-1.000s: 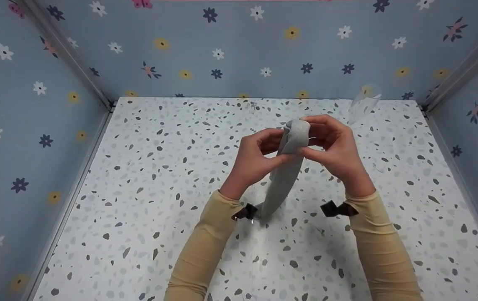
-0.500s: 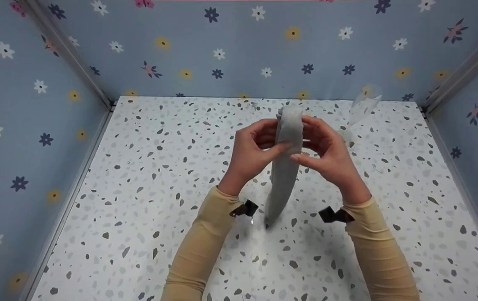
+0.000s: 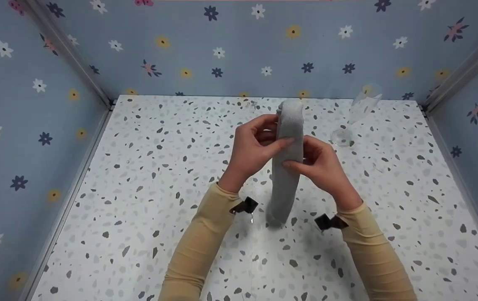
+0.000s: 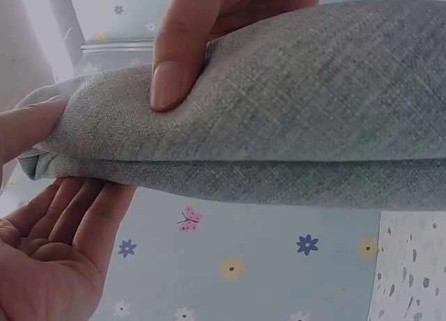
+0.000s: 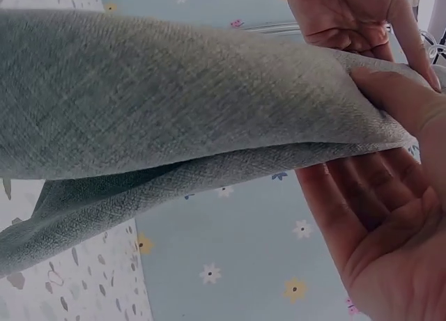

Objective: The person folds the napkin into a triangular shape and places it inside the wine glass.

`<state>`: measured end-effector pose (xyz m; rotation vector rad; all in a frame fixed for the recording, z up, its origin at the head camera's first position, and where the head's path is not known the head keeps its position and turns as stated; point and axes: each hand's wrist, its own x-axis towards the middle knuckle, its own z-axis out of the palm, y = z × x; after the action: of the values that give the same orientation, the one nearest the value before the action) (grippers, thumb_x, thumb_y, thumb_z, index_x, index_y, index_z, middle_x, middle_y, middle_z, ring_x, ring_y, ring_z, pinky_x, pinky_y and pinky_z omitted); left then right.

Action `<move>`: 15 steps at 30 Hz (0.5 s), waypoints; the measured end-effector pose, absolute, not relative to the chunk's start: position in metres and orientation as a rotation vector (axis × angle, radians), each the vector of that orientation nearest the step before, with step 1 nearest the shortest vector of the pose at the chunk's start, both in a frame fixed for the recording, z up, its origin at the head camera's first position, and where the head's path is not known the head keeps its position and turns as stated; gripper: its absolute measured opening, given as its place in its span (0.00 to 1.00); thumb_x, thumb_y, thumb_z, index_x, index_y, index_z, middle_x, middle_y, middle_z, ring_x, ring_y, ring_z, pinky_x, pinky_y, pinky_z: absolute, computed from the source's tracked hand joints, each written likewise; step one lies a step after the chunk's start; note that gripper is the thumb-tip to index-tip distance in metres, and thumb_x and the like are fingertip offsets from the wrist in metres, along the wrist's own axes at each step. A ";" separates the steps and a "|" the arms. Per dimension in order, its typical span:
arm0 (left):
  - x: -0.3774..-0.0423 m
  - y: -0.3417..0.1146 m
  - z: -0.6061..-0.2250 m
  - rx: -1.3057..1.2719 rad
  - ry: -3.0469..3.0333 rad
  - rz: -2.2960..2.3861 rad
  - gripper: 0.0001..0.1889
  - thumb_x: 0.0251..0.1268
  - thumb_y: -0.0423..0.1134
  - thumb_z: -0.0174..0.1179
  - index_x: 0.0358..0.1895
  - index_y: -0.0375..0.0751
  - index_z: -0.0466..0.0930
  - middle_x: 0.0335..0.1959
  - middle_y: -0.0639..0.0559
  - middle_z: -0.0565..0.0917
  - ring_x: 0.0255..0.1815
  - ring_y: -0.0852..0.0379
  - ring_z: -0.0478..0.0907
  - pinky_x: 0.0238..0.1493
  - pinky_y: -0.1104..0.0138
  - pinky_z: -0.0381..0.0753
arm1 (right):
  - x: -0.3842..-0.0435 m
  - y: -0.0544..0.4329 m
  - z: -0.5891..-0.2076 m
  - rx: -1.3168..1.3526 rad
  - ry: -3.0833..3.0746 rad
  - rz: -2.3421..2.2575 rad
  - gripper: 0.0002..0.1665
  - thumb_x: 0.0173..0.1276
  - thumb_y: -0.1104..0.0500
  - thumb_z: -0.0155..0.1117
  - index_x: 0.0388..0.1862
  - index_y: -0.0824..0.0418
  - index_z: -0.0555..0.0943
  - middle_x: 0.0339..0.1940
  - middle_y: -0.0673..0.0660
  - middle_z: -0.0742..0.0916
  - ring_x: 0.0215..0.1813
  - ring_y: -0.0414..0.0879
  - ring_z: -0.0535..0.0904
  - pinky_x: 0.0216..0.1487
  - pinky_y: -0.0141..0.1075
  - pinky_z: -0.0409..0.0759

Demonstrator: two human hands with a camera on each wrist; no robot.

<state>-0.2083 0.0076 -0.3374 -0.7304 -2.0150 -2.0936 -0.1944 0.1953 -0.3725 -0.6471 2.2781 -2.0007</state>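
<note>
A folded grey woven cloth (image 3: 287, 175) stands as a long narrow strip in the middle of the head view, tilted slightly, its lower end at the table. My left hand (image 3: 250, 152) pinches it in the upper part, thumb on the near face and fingers behind. Just below on the right edge, my right hand (image 3: 324, 169) pinches it too, thumb across the front. In the left wrist view the cloth (image 4: 293, 105) shows a long fold line along its side. The right wrist view shows its layers (image 5: 174, 105) parting toward the far end.
A clear stemmed glass (image 3: 362, 109) stands at the back right of the white speckled table (image 3: 159, 167), beyond my right hand. Blue flowered panels (image 3: 239, 50) close off the back and both sides. A small dark device sits on each wrist.
The cloth has straightened upward and its top has risen away from the thumbs. My right hand has slid down along it, and the base of the stemmed glass has come into sight.
</note>
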 end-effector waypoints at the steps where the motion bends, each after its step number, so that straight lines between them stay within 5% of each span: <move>1: -0.208 0.008 -0.337 -0.733 -2.020 -2.087 0.18 0.53 0.26 0.69 0.49 0.27 0.79 0.38 0.40 0.84 0.37 0.51 0.85 0.43 0.61 0.82 | -0.195 0.195 -0.372 -0.645 2.281 -1.998 0.21 0.59 0.71 0.69 0.53 0.68 0.79 0.43 0.63 0.84 0.44 0.55 0.83 0.42 0.42 0.82; 15: -0.214 0.008 -0.343 -0.727 -2.013 -2.090 0.19 0.53 0.27 0.69 0.50 0.28 0.79 0.40 0.40 0.84 0.41 0.51 0.83 0.43 0.60 0.83 | -0.213 0.201 -0.381 -0.591 2.289 -2.111 0.24 0.58 0.68 0.71 0.54 0.65 0.79 0.46 0.62 0.83 0.48 0.55 0.80 0.46 0.42 0.81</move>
<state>-0.2140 0.0079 -0.3431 -0.7271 -2.0130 -2.0903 -0.2127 0.2008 -0.3815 -0.5915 2.2889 -2.1106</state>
